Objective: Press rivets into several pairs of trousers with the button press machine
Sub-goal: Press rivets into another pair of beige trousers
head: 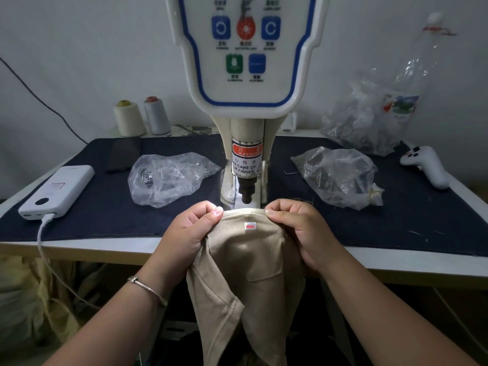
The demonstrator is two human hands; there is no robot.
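Observation:
A pair of beige trousers (248, 257) hangs over the table's front edge, its top edge stretched just below the black punch (247, 192) of the white button press machine (248, 75). My left hand (190, 231) pinches the fabric's top edge on the left. My right hand (298, 228) pinches the same edge on the right. A small white sticker with a red arrow (250, 226) sits on the fabric between my hands. A clear bag of metal rivets (166, 178) lies left of the machine.
A second clear bag (340, 178) lies right of the machine, with more crumpled plastic (369, 120) behind it. A white power bank (56, 190) with cable sits at the left, a white controller (425, 165) at the right. Two thread cones (142, 117) stand at the back on the dark cloth (105, 215).

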